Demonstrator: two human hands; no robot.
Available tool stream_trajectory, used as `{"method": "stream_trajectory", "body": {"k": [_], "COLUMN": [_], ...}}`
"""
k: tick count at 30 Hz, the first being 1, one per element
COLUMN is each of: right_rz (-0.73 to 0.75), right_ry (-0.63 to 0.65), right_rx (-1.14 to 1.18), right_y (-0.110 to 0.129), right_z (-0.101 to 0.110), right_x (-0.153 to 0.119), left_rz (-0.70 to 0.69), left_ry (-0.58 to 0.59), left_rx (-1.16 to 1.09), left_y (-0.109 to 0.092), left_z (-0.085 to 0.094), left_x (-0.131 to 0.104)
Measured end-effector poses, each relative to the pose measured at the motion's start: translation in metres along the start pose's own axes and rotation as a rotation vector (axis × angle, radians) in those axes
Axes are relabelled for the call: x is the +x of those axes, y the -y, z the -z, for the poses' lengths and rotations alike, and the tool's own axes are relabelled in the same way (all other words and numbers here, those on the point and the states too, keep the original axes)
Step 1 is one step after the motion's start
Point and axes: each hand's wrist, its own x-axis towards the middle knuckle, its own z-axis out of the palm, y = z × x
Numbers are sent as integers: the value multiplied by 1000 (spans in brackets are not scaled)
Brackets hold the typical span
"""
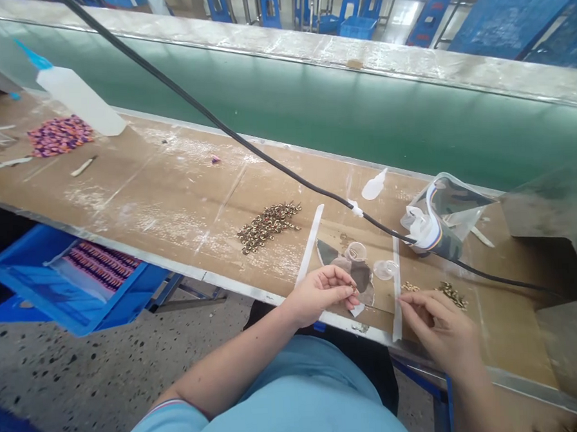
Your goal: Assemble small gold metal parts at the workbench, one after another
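My left hand (325, 295) is closed, with a small brownish piece (354, 290) pinched between thumb and fingers over the front of the bench. Beneath and beyond it lie a dark, worn patch of sheet (364, 278) and two small clear plastic cups (355, 252). To the right, my right hand (442, 327) has thumb and forefinger brought together in a pinch; whatever is between them is too small to make out. Close to its fingers are some small light-coloured pieces (410, 287) and a little heap of dark and gold pieces (451, 294).
A larger heap of small dark-and-gold parts (268, 226) lies left of a white tape strip (310, 244). A black cable (226, 126) crosses overhead. At right stands an open plastic bag (443, 221); far left, a white bottle (82, 101) beside pink-purple pieces (60, 135).
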Motion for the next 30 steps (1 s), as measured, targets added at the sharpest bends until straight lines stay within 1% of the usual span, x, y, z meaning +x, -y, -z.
{"method": "stream_trajectory", "body": {"k": [4, 8, 15, 22, 30], "right_rz": [9, 29, 87, 166, 212], "right_ry": [-6, -30, 6, 8, -29], "right_rx": [164, 194, 184, 130, 58], "right_y": [26, 39, 41, 39, 42], "right_z": [-21, -31, -33, -33, -33], "right_x": [3, 9, 12, 11, 10], "left_rz": [41, 56, 57, 60, 59], "left_ry": [23, 21, 32, 42, 42], "left_rx": [11, 17, 12, 9, 10], "left_y": [0, -1, 1, 3, 5], "left_z": [-1, 0, 0, 1, 2], "left_x": [-1, -2, -2, -1, 0]}}
